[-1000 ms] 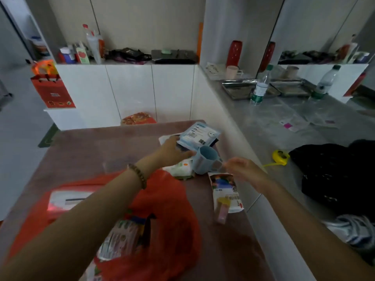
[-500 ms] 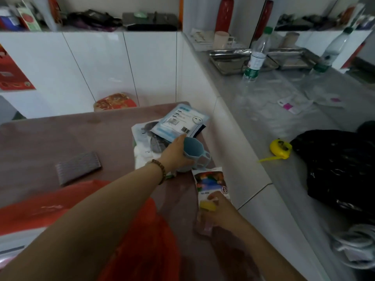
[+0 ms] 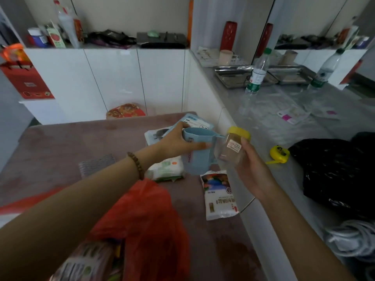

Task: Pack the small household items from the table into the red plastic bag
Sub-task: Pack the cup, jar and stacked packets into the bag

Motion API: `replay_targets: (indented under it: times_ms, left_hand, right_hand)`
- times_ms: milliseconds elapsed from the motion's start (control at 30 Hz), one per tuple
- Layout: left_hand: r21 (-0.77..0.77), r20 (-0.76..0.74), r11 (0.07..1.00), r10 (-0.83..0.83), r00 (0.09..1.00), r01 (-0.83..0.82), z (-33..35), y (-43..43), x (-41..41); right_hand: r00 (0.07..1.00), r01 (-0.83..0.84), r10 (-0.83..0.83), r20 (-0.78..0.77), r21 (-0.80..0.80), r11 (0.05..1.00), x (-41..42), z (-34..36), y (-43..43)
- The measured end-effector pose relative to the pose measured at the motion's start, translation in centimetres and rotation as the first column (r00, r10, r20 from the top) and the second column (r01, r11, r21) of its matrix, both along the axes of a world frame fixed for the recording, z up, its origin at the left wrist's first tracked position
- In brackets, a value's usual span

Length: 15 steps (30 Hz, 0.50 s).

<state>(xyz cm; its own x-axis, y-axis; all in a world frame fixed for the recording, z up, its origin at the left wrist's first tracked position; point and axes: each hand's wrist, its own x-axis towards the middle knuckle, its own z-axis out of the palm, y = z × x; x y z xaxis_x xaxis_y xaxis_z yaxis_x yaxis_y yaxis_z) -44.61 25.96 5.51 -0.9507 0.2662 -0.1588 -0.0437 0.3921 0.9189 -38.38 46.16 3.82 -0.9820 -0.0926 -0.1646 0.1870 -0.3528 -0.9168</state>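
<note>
My left hand (image 3: 174,141) grips a light blue plastic cup (image 3: 199,153) and holds it above the brown table (image 3: 60,142). My right hand (image 3: 251,169) grips a small clear jar with a yellow lid (image 3: 233,147), raised just right of the cup. The red plastic bag (image 3: 146,216) lies open near me under my left forearm, with packets inside. On the table remain a white salt packet (image 3: 219,195), a pack of wet wipes (image 3: 166,169), a blue-and-white flat pack (image 3: 194,122) and a grey ridged pad (image 3: 95,165).
A grey counter (image 3: 284,122) runs along the table's right side, carrying a yellow tape measure (image 3: 279,154), a black bag (image 3: 332,169), water bottles (image 3: 256,75) and metal trays. White cabinets (image 3: 113,78) stand behind the table.
My left hand has lifted the blue cup off the table. My right hand has picked up the yellow-lidded jar from beside the salt packet and raised it next to the cup.
</note>
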Motion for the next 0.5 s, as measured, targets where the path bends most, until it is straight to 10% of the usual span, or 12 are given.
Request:
replay_targets:
  times_ms: [500]
  left_hand:
    - [-0.017,-0.113,0.997,0.069,0.991,-0.072,6.7,-14.7,21.6]
  right_hand:
    - [0.973,-0.211,0.192,-0.128,-0.148,0.966,15.2,8.8,-13.9]
